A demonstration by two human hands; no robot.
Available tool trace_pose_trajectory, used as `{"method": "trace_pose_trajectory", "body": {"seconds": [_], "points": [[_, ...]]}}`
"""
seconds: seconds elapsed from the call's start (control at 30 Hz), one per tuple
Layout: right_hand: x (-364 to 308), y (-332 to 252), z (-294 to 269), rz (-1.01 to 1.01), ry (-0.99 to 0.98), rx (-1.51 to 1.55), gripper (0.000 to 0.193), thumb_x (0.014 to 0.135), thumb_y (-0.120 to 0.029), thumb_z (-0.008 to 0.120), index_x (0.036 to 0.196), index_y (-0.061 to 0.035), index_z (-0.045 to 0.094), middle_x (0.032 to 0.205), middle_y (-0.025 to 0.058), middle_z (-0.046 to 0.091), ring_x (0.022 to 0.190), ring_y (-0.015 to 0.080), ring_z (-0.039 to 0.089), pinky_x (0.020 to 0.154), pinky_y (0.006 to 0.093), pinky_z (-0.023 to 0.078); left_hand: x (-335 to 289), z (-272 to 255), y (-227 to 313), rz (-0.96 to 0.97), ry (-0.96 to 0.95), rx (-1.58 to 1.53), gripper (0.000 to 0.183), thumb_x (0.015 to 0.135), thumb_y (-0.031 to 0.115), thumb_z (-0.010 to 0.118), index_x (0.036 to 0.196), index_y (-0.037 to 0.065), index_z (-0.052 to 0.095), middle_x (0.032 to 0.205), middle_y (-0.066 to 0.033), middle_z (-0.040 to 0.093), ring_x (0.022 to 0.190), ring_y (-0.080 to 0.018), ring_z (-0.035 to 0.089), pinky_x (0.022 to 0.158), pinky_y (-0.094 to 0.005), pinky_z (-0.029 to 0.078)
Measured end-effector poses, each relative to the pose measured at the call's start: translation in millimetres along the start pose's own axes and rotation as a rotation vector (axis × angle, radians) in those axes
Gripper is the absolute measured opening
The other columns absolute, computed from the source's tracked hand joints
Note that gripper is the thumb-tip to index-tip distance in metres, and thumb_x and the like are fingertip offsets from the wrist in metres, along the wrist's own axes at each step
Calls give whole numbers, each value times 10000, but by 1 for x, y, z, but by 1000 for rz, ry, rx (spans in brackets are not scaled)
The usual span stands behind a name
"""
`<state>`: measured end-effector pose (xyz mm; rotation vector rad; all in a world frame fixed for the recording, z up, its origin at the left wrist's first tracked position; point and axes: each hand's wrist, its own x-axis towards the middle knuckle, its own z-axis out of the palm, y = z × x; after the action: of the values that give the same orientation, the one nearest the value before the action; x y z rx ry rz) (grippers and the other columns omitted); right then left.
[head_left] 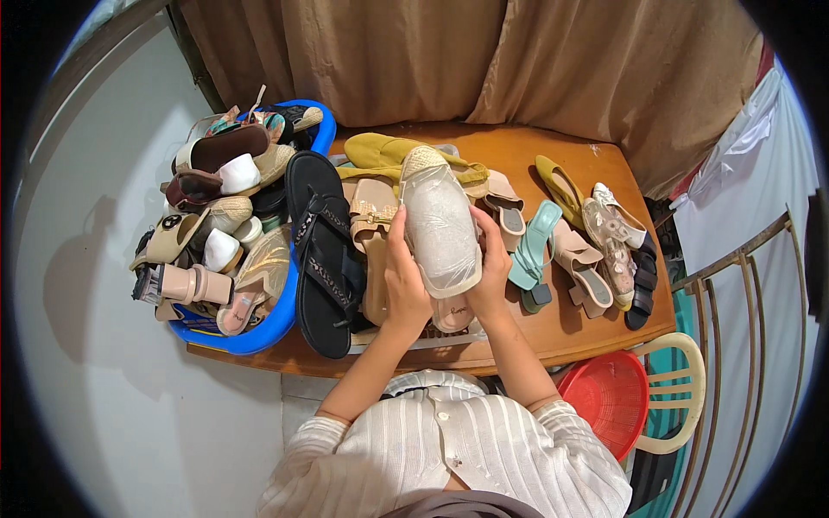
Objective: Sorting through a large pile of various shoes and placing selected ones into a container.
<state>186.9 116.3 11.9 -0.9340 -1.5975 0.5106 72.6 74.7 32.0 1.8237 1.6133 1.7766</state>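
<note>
Both my hands grip an espadrille (439,229) with a pale underside and a woven, straw-coloured end; clear plastic seems to cover it. My left hand (404,272) holds its left edge and my right hand (492,263) its right edge, raised over the table. Behind it lie mustard-yellow flats (380,150). To its left are a beige slide with a buckle (371,211) and a black thong sandal (321,250) leaning by the basket. On the right sit a mint heeled sandal (537,246) and a beige heeled mule (580,263). A pinkish insole (453,312) shows below the held shoe.
A blue basket (289,302) heaped with shoes stands at the table's left end. More footwear, including a black strappy slide (641,293), lines the right of the wooden table (553,332). A red basket (609,406) rests on a cream chair (682,363). Brown curtains (414,60) hang behind.
</note>
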Motion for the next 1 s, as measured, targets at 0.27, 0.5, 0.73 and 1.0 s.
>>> {"method": "trace_pose_trajectory", "body": {"seconds": [0.27,0.5,0.73,1.0], "points": [[1,-1,3,-25,29,-57,496,755,-25,656,1222,-19,489,1096,121,604,930,179,613,779,278,480,-3,5,-4,-21,-8,-109,894,727,299,727,1379,-21,205,1259,-275,394,1153,-377,435,943,-419,357],[0,-5,4,52,20,59,495,755,-53,649,1220,-18,484,1103,152,592,980,243,594,832,317,464,-11,3,-12,1,29,-75,896,736,277,720,1382,-50,191,1308,-260,356,1199,-373,396,1001,-423,303],[9,-14,3,266,-78,182,500,780,-65,638,1242,3,461,1117,126,586,1030,169,553,866,275,436,-6,1,-8,-79,22,-65,789,777,194,676,1378,-32,217,1316,-229,367,1191,-350,416,982,-417,338],[6,-6,-3,198,-156,201,523,774,-51,619,1263,42,459,1133,153,607,1038,179,578,869,280,445,1,-10,-2,-91,-67,-16,729,781,117,614,1378,-45,229,1247,-259,406,1150,-394,422,960,-424,341]]}}
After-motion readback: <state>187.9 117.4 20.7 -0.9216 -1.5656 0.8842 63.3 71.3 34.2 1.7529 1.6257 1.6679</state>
